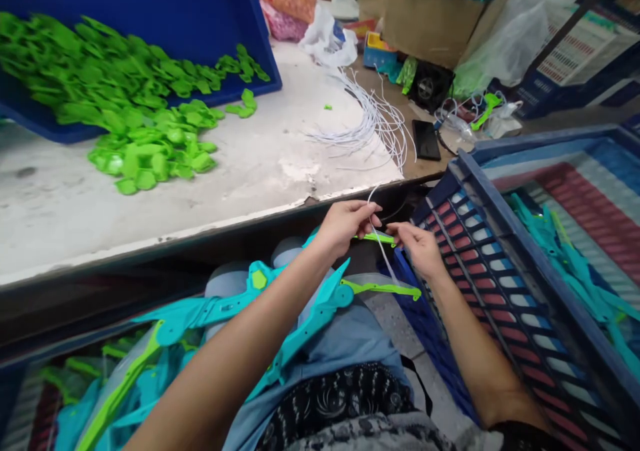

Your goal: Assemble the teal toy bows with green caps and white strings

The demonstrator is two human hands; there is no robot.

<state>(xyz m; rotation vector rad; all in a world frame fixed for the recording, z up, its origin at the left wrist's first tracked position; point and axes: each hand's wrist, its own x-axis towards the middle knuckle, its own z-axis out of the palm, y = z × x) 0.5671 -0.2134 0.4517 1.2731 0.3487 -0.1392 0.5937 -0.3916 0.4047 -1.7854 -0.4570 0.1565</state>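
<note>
My left hand (351,225) pinches a white string (383,251) between thumb and fingers. A short length stands up above the fingers, and the rest slants down toward a green arm (383,287) on a teal plastic piece (327,297). My right hand (419,245) is closed at the fingertips beside the tip of another green arm (376,237); what it pinches, if anything, is too small to make out. Teal pieces with green arms, shaped like toy bow parts, lie across my lap, partly hidden under my left forearm.
On the white worktop (265,164) lie a bundle of white strings (373,121) and a pile of green plastic parts (155,151), spilling from a tipped blue bin (165,17). A blue crate (480,284) with teal pieces stands right. More teal pieces fill a container (35,397) at left.
</note>
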